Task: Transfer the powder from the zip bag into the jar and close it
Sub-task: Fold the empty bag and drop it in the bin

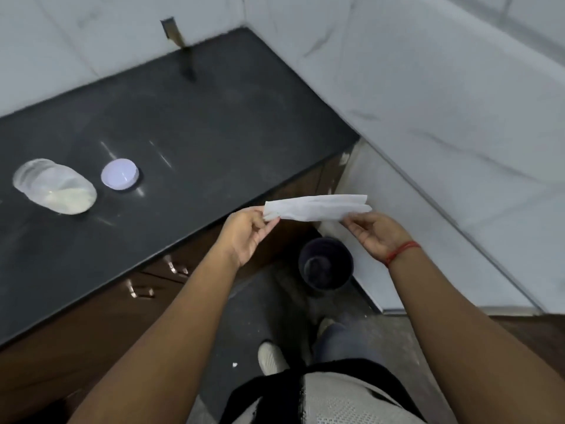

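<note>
A flat, whitish zip bag (pixel 316 207) is stretched level between both hands, off the right end of the counter and above the floor. My left hand (pixel 247 232) pinches its left end. My right hand (pixel 377 232) holds its right end with the fingertips. A clear jar (pixel 55 186) stands on the black counter (pixel 189 123) at the left, lidless, with pale powder in its bottom. Its white lid (pixel 120 174) lies just right of the jar, hollow side up.
A dark bucket (pixel 325 263) stands on the floor below the bag, beside a white tiled wall (pixel 428 117). Brown drawers with metal handles (pixel 142 290) run under the counter edge. My shoe (pixel 270 358) is on the grey floor.
</note>
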